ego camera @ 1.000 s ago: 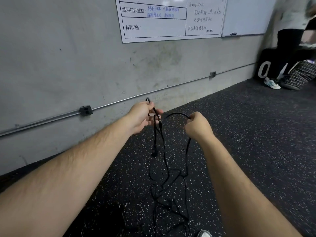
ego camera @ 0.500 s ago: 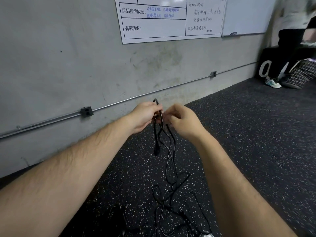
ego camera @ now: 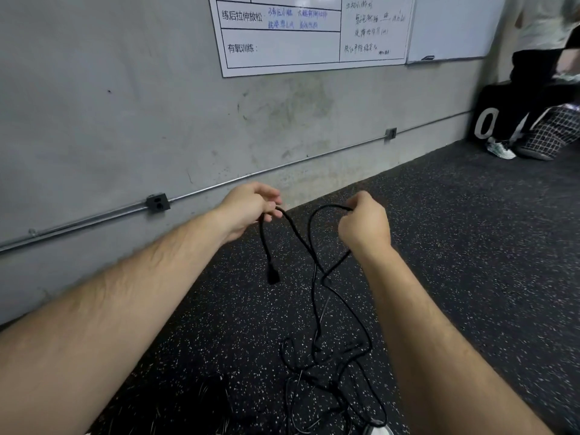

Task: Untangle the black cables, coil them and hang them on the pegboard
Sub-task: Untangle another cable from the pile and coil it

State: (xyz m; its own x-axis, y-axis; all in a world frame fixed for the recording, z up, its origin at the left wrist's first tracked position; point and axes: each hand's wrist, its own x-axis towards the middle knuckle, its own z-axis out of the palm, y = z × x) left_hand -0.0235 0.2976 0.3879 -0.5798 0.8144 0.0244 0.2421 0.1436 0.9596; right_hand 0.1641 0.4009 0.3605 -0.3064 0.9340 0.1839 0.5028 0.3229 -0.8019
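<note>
Room: grey concrete wall [ego camera: 110,105] above a black rubber floor [ego camera: 470,246] with white speckles.
Low on the wall: a thin metal conduit [ego camera: 94,219] runs along it, with a dark socket box [ego camera: 158,202] on the left part and a smaller box [ego camera: 390,133] further to the right.
Upper wall: a whiteboard chart [ego camera: 282,48] with printed and handwritten characters, and just beside it on the right a plain whiteboard [ego camera: 455,26].
Left hand [ego camera: 248,208]: fingers are curled round the black cable [ego camera: 314,262], near one end of it.
Plug [ego camera: 273,274]: hangs free in the air on the short end below the left hand.
Cable between the hands: drops from the left hand, then rises in a loop to the right hand.
Right hand [ego camera: 364,224]: closed as a fist, gripping the top of that loop.
Tangle [ego camera: 326,365]: the rest of the cable goes down between the forearms and lies knotted on the floor.
Far right corner: a person [ego camera: 533,58] in dark trousers, beside a black box [ego camera: 486,120] marked with a white 0.
Checkered bag [ego camera: 555,130]: lies on the floor next to the box; what is inside it I cannot tell.
</note>
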